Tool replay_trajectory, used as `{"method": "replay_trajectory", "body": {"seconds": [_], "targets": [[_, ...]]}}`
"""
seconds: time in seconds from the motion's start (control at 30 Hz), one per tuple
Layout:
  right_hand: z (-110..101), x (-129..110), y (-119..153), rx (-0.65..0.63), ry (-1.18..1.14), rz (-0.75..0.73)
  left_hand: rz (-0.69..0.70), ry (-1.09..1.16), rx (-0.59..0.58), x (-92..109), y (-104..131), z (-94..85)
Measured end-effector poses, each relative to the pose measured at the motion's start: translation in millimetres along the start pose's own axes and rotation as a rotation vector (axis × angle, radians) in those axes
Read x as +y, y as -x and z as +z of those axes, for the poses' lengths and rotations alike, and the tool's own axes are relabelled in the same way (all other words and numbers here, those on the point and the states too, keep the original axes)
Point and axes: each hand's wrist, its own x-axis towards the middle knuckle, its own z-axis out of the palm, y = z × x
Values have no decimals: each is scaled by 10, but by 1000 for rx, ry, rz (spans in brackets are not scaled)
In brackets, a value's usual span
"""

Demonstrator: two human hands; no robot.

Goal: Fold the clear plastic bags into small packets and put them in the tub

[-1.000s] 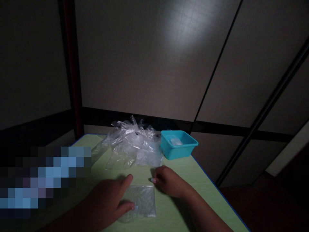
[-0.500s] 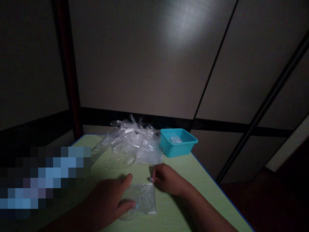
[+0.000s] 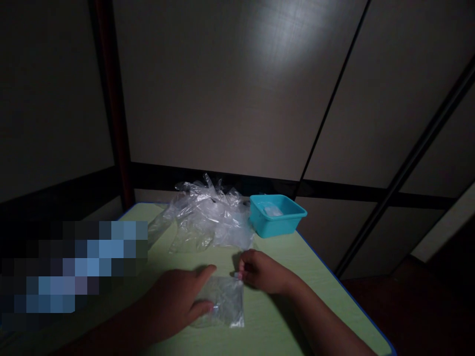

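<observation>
A flat, folded piece of clear plastic (image 3: pixel 228 301) lies on the light green table near its front. My left hand (image 3: pixel 185 299) rests over its left part, thumb and a finger spread apart on the film. Just beyond the sheet's upper right corner is my right hand (image 3: pixel 256 269), its fingers curled in a pinch near that corner; whatever may be between the fingertips is too small to make out. Behind both hands spreads a loose heap of crumpled clear plastic (image 3: pixel 211 212).
A turquoise basket (image 3: pixel 278 227) with clear plastic inside stands at the table's back right, beside the heap. The table (image 3: pixel 270 316) has a blue edge. Dark panels rise behind it. A pixelated patch covers the left side.
The view has shifted slightly, moving everything a little to the right. Both hands keep nearly the same places by the folded plastic, with the right fingertips now closer to its upper right corner.
</observation>
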Motion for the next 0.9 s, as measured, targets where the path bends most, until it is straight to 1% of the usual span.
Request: {"method": "replay_trajectory", "body": {"seconds": [0.13, 0.23, 0.3, 0.4, 0.43, 0.5, 0.57, 0.63, 0.7, 0.77, 0.9], "targets": [[-15, -78, 22, -49, -151, 6, 16, 28, 36, -55, 1, 66], [1, -91, 29, -87, -271, -5, 19, 38, 48, -80, -13, 110], [20, -82, 29, -105, -331, -12, 21, 40, 48, -62, -13, 85], [51, -80, 20, -112, -396, -14, -6, 59, 59, -2, 13, -13], [59, -87, 16, -109, -420, -13, -14, 75, 85, 18, 25, -43], [69, -111, 6, -95, -476, -9, -1, 101, 181, 42, 45, -66], [74, -135, -5, -78, -542, -2, 54, 109, 303, 42, 50, -27], [76, -149, -19, -61, -609, 6, 104, 118, 375, 28, 37, 62], [81, -153, -35, -38, -675, 13, 117, 143, 366, 18, 12, 165], [90, -155, -50, -2, -744, 23, 101, 171, 314, 29, -18, 243], [119, -181, -65, 78, -899, 73, 88, 228, 240, 94, -57, 295]]}}
